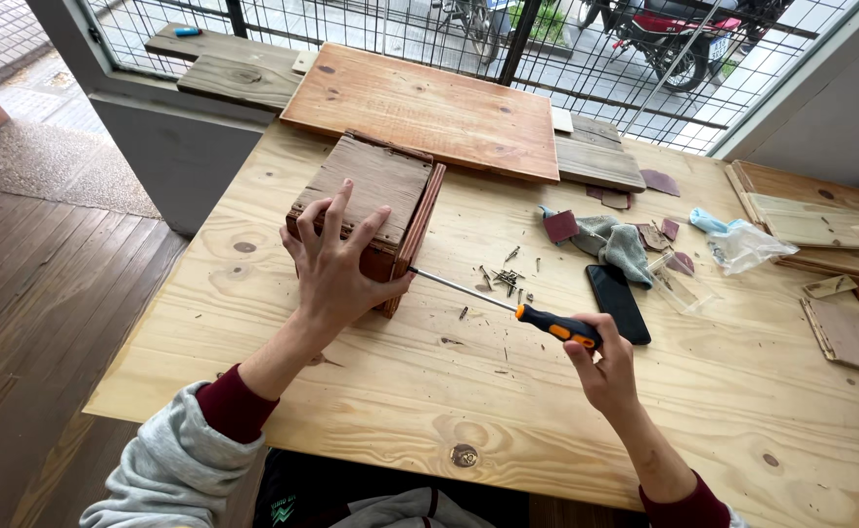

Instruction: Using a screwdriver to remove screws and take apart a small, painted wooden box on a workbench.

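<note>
Left hand (336, 264) is spread flat over the near corner of a small wooden box (371, 210), fingers splayed on the top board and thumb hooked down the side facing the other hand, pressing it onto the table (371, 391). Right hand (600, 367) is closed around the orange and black handle of a screwdriver (507, 305), held low and nearly level. The shaft runs from that hand across to the left one, and the tip meets the box's side edge just below the left thumb.

Between the 2 hands, a bit beyond the shaft, there's a scatter of loose screws (506, 277) on the table. Just past the right hand lies a black phone (618, 303), face down by the look of it. Beyond that is a grey rag (617, 244) with a dark red scrap of sandpaper (560, 226) beside it, then a clear plastic bag (747, 244) further off to the right.

Straight beyond the box sits a big reddish board (424, 108), touching or almost touching it, can't tell which. More boards (820, 210) are stacked far right of the right hand.
</note>
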